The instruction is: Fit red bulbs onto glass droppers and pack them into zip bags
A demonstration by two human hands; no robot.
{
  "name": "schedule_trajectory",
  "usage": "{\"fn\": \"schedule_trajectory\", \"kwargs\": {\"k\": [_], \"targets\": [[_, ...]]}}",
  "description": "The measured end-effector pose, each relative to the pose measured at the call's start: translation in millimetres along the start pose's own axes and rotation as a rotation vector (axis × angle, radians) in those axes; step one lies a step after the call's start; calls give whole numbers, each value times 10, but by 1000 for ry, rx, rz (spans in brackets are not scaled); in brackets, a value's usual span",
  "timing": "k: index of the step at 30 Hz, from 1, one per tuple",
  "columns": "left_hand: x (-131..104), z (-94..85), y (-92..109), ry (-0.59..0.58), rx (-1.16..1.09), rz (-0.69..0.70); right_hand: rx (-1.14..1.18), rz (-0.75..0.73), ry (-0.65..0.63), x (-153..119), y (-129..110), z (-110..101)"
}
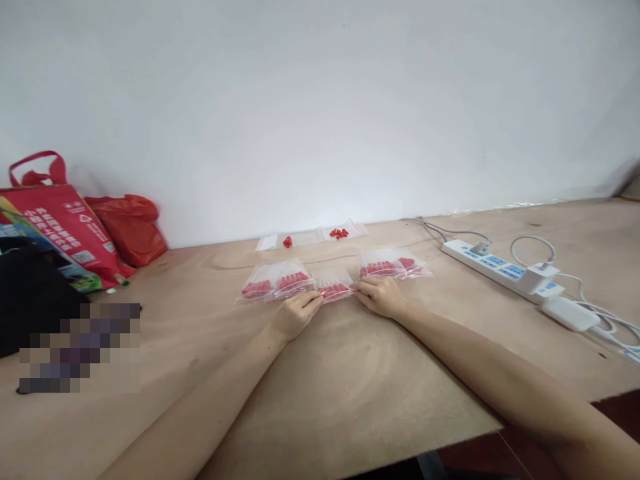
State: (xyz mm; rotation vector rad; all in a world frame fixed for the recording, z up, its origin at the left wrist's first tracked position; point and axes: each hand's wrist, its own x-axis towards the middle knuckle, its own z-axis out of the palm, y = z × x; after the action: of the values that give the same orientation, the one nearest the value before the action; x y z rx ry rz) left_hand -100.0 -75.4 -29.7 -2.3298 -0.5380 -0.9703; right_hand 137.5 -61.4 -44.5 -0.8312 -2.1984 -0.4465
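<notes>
My left hand (296, 316) has its fingers pressed together at the lower left corner of a small clear plastic bag (334, 277). At that bag's right corner, the fingers of my right hand (383, 297) are pinched together. Inside lie several thin clear pieces with red ends, too small to name. Two similar bags overlap to the left, a bag (257, 283) and a bag (291, 277). More filled bags (383, 263) lie just beyond my right hand. Farther back are loose red pieces (339, 233) on a clear bag, and a small red cluster (287, 242).
A white power strip (495, 263) with plugged-in chargers (570, 313) and cables lies on the right. At the left stand a red printed bag (75, 227), a red plastic bag (133, 227) and black fabric (37, 293). A white wall (320, 113) borders the wooden table (345, 380) behind.
</notes>
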Motion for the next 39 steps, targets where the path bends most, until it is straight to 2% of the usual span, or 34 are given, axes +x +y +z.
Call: {"fn": "schedule_trajectory", "kwargs": {"k": [4,6,20,27,33,39], "targets": [[-23,-13,-92,-15,26,26,-166,-165,11,-1,21,-1],[-34,-5,-121,-31,10,23,-207,-193,-10,6,29,10],[22,13,-174,-50,27,60,-294,-186,-47,59,12,27],[20,27,-159,-77,17,13,-234,-174,84,212,-253,130],[14,23,-162,-67,16,5,-244,-215,76,348,-398,280],[51,8,-154,-46,25,54,-257,-237,32,354,-385,286]]}}
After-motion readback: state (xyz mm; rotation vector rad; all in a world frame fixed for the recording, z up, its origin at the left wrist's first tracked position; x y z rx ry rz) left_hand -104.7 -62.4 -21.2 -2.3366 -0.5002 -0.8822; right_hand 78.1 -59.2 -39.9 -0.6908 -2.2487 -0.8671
